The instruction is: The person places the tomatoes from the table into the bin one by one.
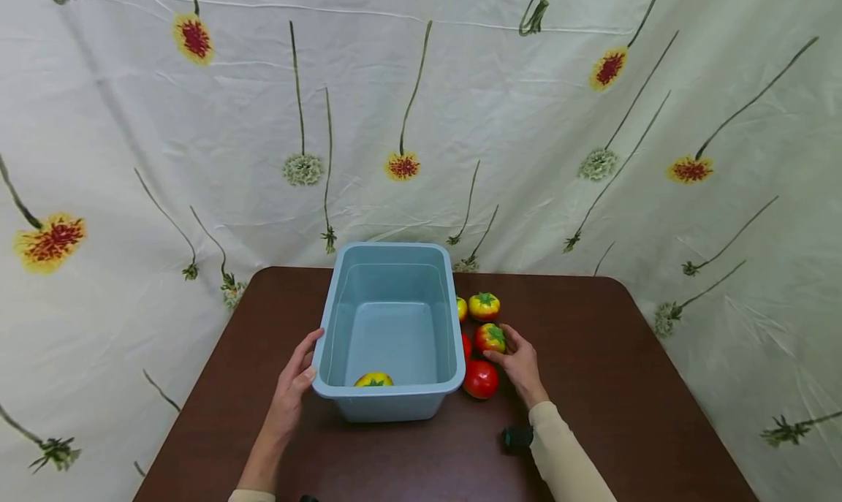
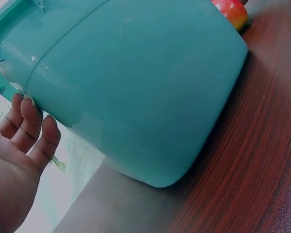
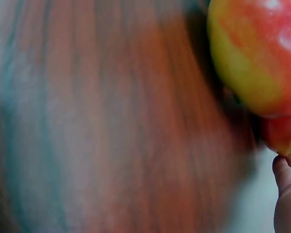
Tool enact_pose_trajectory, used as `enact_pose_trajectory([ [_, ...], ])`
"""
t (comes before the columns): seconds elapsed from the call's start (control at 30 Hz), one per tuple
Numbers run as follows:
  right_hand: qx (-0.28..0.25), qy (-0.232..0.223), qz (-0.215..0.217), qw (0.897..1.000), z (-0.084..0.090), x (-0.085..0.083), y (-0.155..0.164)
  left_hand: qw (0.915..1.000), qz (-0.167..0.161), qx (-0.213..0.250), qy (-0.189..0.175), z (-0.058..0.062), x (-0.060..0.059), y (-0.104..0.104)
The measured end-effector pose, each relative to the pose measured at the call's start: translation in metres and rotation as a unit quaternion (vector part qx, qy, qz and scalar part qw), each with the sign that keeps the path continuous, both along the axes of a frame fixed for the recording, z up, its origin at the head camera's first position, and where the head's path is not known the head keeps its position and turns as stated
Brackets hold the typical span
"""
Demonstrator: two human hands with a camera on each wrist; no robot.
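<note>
A light blue plastic tub (image 1: 388, 407) stands on the table with one yellow-and-red tomato (image 1: 373, 379) visible inside it. My left hand (image 1: 296, 385) grips the tub's left rim, its fingers (image 2: 26, 119) curled at the edge in the left wrist view. At the tub's right side, my right hand (image 1: 522, 367) pinches a red-and-yellow tomato (image 1: 488, 338) with a green leafy top between thumb and fingers. Just in front of that one lies a plain red tomato (image 1: 481, 380). In the right wrist view, fingertips (image 3: 282, 167) touch the lower tomato (image 3: 283, 135).
Behind the pinched tomato sits another yellow-and-red tomato (image 1: 484, 307). Two more are partly hidden by the tub's right wall. The dark brown table (image 1: 592, 356) meets a pale flowered cloth (image 1: 513, 122) at the back. A small black object (image 1: 517, 438) is by the right wrist.
</note>
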State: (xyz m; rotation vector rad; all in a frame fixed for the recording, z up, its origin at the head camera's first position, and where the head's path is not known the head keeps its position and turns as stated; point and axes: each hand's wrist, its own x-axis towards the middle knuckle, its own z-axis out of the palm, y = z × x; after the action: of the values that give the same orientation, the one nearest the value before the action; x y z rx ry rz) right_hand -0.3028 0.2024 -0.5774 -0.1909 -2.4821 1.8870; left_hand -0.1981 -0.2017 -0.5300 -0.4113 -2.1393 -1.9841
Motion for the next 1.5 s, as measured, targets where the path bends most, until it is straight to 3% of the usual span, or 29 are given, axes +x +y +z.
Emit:
enact_pose_trajectory([
  [0.4,-0.006,0.004,-0.008,1.0,-0.008,0.002,0.002,1.0,0.006,0.006,-0.003,0.003,0.002,0.002],
  [0.63,-0.008,-0.001,-0.008,1.0,-0.004,0.0,0.002,0.9998,0.016,0.008,-0.01,0.004,0.003,0.004],
  [1.13,-0.026,0.032,0.028,0.999,0.037,0.0,-0.007,0.9997,0.019,0.011,-0.008,0.004,0.004,0.003],
  [1.5,-0.11,0.067,0.022,0.991,0.074,0.007,-0.007,0.9994,0.027,0.01,-0.019,0.005,0.004,0.005],
])
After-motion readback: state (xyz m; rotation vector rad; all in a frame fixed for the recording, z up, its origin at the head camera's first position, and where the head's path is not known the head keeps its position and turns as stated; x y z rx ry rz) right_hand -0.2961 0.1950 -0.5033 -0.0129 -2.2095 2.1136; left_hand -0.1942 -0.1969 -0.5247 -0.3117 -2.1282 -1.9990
